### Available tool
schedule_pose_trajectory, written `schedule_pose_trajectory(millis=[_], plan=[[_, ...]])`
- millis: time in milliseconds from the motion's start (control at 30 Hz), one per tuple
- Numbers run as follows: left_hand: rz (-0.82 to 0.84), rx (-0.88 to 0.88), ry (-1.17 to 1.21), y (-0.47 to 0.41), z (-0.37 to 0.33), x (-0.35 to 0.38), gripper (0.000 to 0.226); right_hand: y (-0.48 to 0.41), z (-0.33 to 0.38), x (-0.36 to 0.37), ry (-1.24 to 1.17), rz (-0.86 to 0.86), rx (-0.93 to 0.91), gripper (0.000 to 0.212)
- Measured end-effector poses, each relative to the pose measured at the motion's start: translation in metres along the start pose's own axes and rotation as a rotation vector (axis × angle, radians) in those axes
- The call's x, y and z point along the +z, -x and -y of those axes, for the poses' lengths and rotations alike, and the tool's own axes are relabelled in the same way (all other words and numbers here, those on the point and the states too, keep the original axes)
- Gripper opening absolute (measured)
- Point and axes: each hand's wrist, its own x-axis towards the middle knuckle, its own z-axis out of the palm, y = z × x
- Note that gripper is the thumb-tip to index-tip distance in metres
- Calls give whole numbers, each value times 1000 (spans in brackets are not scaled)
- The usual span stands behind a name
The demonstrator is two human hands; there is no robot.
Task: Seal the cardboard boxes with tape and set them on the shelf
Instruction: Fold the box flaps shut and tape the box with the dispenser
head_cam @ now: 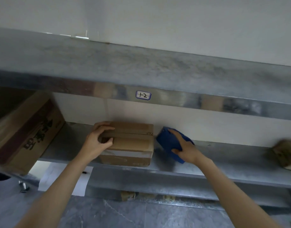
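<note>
A small cardboard box (133, 145) sits on the metal shelf (223, 163), with brown tape along its top seam. My left hand (98, 140) grips the box's left end, fingers curled over the top. Just to its right, my right hand (182, 145) holds a blue tape dispenser (167, 142), which rests on the shelf close to the box's right side.
A large printed cardboard box (26, 134) stands at the left end of the shelf. Another brown parcel (284, 153) lies at the far right, blurred. The upper shelf beam carries a label "1-2" (143, 95). Grey tiled floor lies below.
</note>
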Motion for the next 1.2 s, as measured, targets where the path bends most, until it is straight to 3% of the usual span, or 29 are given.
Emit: schedule_pose_trajectory(millis=[167, 333, 467, 633, 833, 1067, 1200], plan=[[25, -40, 70, 2, 3, -3, 42, 29, 40, -23, 121, -299, 2, 63], [53, -50, 171, 4, 5, -7, 44, 35, 107, -27, 209, -438, -207, 54], [69, -35, 253, 3, 9, -9, 48, 19, 155, -10, 253, -373, -330, 56], [63, -1, 354, 2, 16, -8, 55, 1, 177, 12, 245, -157, -349, 66], [45, -26, 367, 2, 20, -3, 53, -6, 184, 8, 214, -49, -301, 68], [32, 22, 362, 0, 13, -4, 49, -10, 179, 15, 318, -151, -329, 56], [37, 96, 304, -4, 11, -11, 50, -17, 188, 12, 319, -177, -326, 59]])
